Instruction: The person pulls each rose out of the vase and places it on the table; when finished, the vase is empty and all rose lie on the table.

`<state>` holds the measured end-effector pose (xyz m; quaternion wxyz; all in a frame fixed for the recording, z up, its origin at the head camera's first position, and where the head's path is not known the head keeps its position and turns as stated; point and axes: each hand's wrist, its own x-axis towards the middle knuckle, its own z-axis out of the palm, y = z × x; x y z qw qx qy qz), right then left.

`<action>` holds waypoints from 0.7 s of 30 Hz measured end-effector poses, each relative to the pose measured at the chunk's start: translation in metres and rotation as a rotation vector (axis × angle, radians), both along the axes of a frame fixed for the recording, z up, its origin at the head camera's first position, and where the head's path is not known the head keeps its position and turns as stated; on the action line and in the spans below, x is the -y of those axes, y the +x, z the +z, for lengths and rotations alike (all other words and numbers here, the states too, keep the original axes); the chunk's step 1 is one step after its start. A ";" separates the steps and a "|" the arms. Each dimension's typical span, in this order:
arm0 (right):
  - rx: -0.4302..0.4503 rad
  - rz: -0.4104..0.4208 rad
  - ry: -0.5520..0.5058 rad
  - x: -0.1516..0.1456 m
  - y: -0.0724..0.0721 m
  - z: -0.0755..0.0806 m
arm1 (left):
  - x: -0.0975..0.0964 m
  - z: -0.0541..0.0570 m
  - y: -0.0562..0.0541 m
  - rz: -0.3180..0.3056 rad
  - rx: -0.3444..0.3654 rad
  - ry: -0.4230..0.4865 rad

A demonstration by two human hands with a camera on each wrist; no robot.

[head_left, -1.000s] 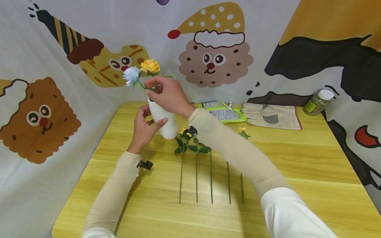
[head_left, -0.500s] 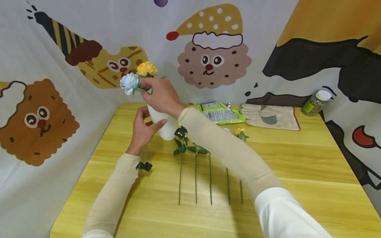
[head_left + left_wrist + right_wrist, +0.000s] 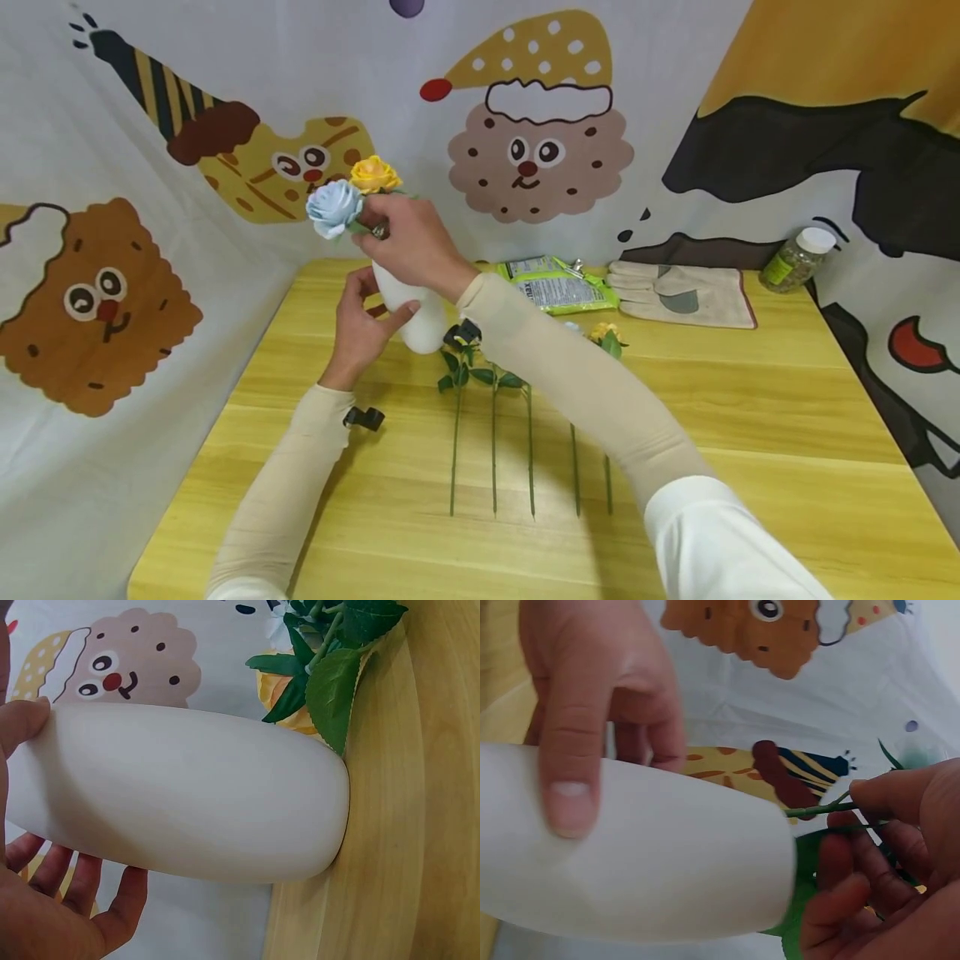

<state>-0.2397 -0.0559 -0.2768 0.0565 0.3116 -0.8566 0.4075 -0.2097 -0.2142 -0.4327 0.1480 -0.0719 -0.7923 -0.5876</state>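
Head view, blue rose [image 3: 333, 208] lowered, vase [image 3: 426, 323] (held)

Vase [image 3: 425, 323] was plain white | above it I saw a pale-blue rose [image 3: 332, 208] and a yellow rose [image 3: 375, 174] | behind it, white cloth [image 3: 300, 58] wore cartoon biscuits [image 3: 540, 190] | beneath it, tabletop [image 3: 750, 408] looked yellow, wood-grained

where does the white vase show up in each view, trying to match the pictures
Head: the white vase is left of centre, about mid-height, partly hidden.
Left wrist: the white vase lies sideways across the left and middle, base to the right.
Right wrist: the white vase spans the lower left, mouth to the right, with a green stem there.
Shared landmark: the left hand, gripping it in all three.
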 end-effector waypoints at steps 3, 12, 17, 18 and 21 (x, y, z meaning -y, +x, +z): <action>0.001 0.019 -0.079 -0.006 0.002 0.003 | 0.000 0.000 0.000 0.001 -0.013 -0.008; 0.012 -0.043 -0.170 -0.023 0.003 0.010 | 0.000 0.000 -0.001 -0.004 -0.023 0.007; 0.009 -0.055 -0.267 -0.029 0.003 0.008 | 0.000 0.000 0.000 -0.005 -0.020 0.017; 0.018 -0.047 -0.289 -0.030 0.004 0.008 | 0.000 0.000 0.000 -0.004 -0.019 0.016; 0.076 -0.019 -0.334 -0.032 0.003 0.007 | -0.001 0.000 0.001 -0.001 -0.016 0.017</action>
